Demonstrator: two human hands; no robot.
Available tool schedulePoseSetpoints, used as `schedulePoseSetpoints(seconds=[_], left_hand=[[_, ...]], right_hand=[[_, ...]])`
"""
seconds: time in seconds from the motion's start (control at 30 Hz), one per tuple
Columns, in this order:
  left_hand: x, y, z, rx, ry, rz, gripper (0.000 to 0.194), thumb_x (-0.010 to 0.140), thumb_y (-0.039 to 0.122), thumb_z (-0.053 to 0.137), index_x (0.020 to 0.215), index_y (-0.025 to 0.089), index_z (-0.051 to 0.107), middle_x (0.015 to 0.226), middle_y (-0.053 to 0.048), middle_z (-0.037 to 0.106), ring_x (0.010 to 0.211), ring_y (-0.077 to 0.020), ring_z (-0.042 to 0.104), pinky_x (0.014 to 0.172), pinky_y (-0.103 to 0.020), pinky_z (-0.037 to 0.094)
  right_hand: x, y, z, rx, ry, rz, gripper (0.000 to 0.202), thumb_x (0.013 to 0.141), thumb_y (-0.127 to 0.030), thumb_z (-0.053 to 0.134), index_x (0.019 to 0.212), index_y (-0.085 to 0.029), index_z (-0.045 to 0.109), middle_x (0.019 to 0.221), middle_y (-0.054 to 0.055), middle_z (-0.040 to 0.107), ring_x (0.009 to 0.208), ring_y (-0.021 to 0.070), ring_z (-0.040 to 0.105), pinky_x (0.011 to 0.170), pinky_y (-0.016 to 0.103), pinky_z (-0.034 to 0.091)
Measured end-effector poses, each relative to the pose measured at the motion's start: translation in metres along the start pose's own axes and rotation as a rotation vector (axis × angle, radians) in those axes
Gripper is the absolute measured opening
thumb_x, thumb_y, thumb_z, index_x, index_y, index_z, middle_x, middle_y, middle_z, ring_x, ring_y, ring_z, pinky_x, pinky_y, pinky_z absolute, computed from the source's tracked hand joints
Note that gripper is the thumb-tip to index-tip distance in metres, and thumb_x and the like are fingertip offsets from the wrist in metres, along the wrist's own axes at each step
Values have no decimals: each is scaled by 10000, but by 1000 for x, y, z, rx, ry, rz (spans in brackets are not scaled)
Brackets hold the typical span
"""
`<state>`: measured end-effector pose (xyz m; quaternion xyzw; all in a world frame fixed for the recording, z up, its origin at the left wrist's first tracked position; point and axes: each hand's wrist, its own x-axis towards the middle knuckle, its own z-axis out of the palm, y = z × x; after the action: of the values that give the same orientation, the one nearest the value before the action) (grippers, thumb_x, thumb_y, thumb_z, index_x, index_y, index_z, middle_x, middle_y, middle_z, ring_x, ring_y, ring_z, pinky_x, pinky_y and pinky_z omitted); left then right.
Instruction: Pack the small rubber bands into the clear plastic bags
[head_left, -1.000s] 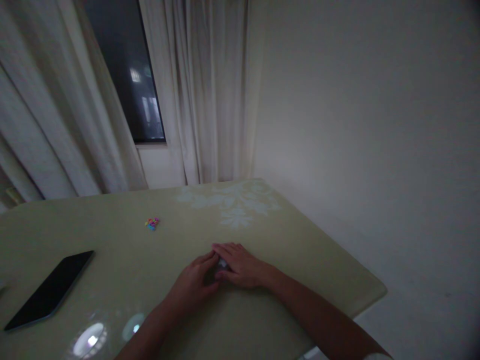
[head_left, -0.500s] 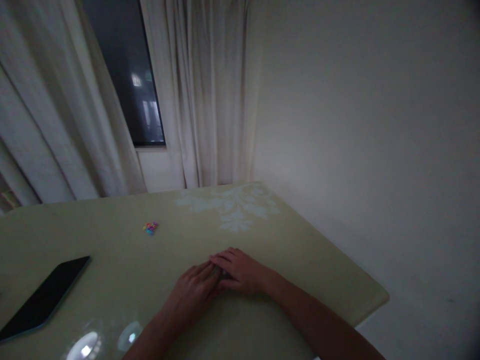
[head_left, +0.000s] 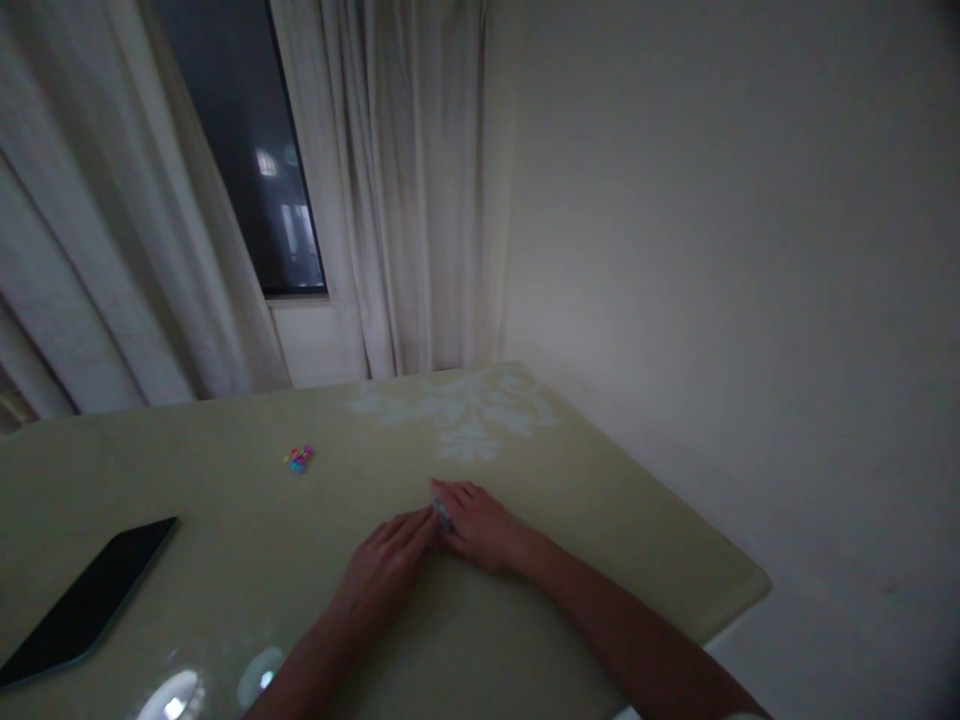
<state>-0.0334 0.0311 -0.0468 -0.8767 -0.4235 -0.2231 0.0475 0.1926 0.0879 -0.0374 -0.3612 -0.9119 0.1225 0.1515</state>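
My left hand (head_left: 391,556) and my right hand (head_left: 480,525) meet over the middle of the table, their fingertips close together. Between them shows a small greyish, shiny, see-through thing (head_left: 441,515), perhaps plastic; its kind is too small and blurred to tell. Both hands have their fingers bent around it, pressed together. Most of it is hidden by the fingers. Off to the left, farther from me, lies a little heap of colourful small pieces (head_left: 299,459), touched by neither hand.
A dark flat tablet-like slab (head_left: 94,600) lies at the left of the pale green table (head_left: 240,540). White leaf patterns (head_left: 469,410) mark the far corner. Curtains (head_left: 420,200) and a dark window (head_left: 262,170) stand behind, and a bare wall (head_left: 712,250) runs along the right.
My right hand has shifted slightly up and its fingers no longer overlap the left hand's. More of the small greyish thing shows between them. The view has moved slightly.
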Motion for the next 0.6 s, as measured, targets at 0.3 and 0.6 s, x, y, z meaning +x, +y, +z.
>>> schedulePoseSetpoints(seconds=[0.3,0.6], left_hand=[[-6,5,-6,-60,73,20,261,976,96,491,919,218,714,782,-38,759,741,-212,720,750,-310,579],[0,39,-25,-652,-71,-138,304,776,79,444,859,198,710,881,-63,719,847,-217,688,773,-292,555]], right_hand=[[-8,92,-41,-88,351,597,545,1037,-239,511,1526,-4,464,1652,288,327,1561,388,267,1264,563,186],[-3,-34,-7,713,146,-137,582,1039,-571,479,1484,-209,579,1445,133,638,1299,264,618,1105,414,471]])
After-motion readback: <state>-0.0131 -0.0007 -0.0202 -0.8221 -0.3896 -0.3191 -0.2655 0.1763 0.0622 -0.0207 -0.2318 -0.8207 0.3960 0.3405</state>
